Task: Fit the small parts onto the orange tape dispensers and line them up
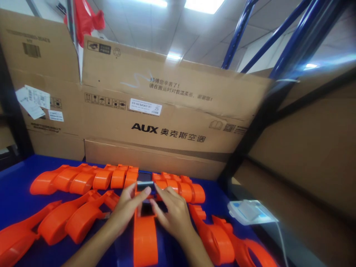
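Both my hands meet over an orange plastic part that lies lengthwise on the blue table. My left hand and my right hand pinch a small dark grey block at the part's far end. Fingertips of both hands touch the block and the dark opening under it. Behind the hands runs a row of orange plastic shells side by side. How firmly the block is held I cannot tell.
More orange parts lie at the left and right of my hands. A large AUX cardboard box stands behind the table. A white and blue device with a cable rests at the right. Blue rack posts rise beyond.
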Motion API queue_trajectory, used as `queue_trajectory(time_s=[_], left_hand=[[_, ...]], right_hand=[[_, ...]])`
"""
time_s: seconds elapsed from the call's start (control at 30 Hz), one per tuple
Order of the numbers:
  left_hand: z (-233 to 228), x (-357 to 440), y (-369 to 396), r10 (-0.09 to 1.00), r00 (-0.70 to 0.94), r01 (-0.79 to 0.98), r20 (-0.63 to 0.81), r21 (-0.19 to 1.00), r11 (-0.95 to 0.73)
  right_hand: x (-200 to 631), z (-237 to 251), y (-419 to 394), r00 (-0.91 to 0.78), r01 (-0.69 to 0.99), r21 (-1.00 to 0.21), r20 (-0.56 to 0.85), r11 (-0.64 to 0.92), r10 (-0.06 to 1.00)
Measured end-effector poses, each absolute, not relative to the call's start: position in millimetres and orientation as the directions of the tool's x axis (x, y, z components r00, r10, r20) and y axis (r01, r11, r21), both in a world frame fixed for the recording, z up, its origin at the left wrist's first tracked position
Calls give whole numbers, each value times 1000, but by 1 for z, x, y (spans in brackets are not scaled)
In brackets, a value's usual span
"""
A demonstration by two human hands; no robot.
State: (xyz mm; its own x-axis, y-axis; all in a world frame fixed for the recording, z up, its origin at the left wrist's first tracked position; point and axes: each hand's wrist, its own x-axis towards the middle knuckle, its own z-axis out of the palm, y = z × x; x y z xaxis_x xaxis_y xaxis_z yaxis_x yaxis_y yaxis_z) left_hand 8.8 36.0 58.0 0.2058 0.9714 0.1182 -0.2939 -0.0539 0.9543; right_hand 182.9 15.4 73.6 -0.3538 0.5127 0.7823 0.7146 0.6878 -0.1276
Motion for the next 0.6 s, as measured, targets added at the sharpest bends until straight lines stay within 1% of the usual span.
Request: queue_trajectory(time_s=[0.1, 0.2, 0.37, 0.6], left_hand=[[56, 9, 35, 968, 214, -257, 135, 963, -78], [58, 9, 32, 960, 231, -246, 156, 964, -97], [66, 8, 30, 945, 263, -282, 196, 952, -119], [66, 8, 30, 937, 278, -254, 212, 957, -142]], right_hand=[[182, 70, 15, -282, 691, -208, 805, 693, 522], [178, 67, 13, -227, 680, -249, 823, 690, 520], [175, 66, 11, -229, 642, -284, 815, 712, 532], [173, 71, 9, -221, 629, -300, 815, 717, 535]])
